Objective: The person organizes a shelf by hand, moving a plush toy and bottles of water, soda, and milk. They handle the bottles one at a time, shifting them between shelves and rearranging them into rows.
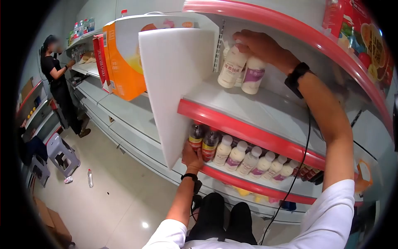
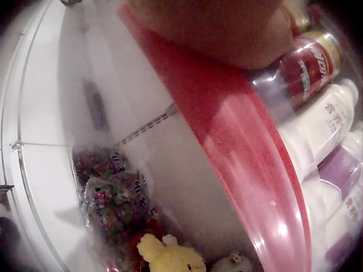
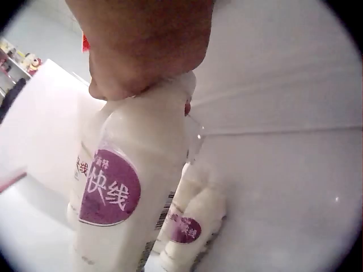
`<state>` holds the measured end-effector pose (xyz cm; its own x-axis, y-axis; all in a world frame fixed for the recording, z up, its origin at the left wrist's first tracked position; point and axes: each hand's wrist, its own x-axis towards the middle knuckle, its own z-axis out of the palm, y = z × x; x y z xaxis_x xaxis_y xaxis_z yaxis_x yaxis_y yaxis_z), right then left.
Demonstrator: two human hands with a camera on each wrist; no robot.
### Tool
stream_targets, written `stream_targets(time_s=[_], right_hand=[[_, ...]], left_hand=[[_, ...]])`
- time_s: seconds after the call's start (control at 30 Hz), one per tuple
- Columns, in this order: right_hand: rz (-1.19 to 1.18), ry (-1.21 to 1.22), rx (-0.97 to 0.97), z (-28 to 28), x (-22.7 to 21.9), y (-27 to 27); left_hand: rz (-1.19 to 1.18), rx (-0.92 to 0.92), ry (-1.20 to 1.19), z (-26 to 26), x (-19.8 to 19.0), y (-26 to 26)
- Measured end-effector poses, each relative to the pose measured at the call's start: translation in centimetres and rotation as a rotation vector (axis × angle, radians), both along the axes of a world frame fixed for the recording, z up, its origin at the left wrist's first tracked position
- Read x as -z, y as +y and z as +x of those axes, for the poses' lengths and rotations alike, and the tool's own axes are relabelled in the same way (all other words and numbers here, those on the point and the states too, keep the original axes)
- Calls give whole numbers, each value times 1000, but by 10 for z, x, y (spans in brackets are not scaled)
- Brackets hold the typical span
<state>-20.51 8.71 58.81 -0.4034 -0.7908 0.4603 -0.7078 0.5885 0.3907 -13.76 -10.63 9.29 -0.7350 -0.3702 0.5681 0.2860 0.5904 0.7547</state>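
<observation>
On the upper shelf my right hand (image 1: pixel 251 43) grips two white milk-drink bottles by their capped tops, fingers curled over them. One bottle (image 1: pixel 232 71) has a pale label with pink lettering; the other bottle (image 1: pixel 253 76) carries a purple patch, also large in the right wrist view (image 3: pixel 119 187). More white bottles (image 3: pixel 190 226) stand behind them. One shelf lower, my left hand (image 1: pixel 192 159) holds the leftmost dark drink bottle (image 1: pixel 195 137), thumb on its right side and fingers around its left. A second dark bottle (image 1: pixel 210 145) with a yellow and red label is right beside it.
A row of white bottles (image 1: pixel 236 155) continues rightward behind the red shelf edge (image 1: pixel 248 128). A white panel (image 1: pixel 174 83) divides the shelves on the left, beside an orange box (image 1: pixel 122 62). A black cable (image 1: pixel 298 166) hangs down front. Another person (image 1: pixel 60 79) stands far left.
</observation>
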Motion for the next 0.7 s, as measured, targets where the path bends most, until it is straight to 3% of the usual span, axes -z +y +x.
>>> stream_targets(time_s=[0.13,0.23,0.37,0.5,0.53,0.63,0.7], right_hand=[[-222,-69,-79,63,2,32],[-83,115,-242,117,-2,62],[-66,-4,-213,221,14,88],[4,-192,-99,301,65,127],[12,-238,-84,315,81,139],[8,-306,-21,348,130,175],[19,-257,37,354,165,207]], left_hand=[[-29,-77,41,-5,14,3],[-37,-73,12,-6,14,2],[-107,-134,52,-11,21,3],[-115,-105,47,-14,28,-2],[-55,9,66,-9,16,-5],[-52,90,90,1,10,-14],[116,218,173,4,5,-17]])
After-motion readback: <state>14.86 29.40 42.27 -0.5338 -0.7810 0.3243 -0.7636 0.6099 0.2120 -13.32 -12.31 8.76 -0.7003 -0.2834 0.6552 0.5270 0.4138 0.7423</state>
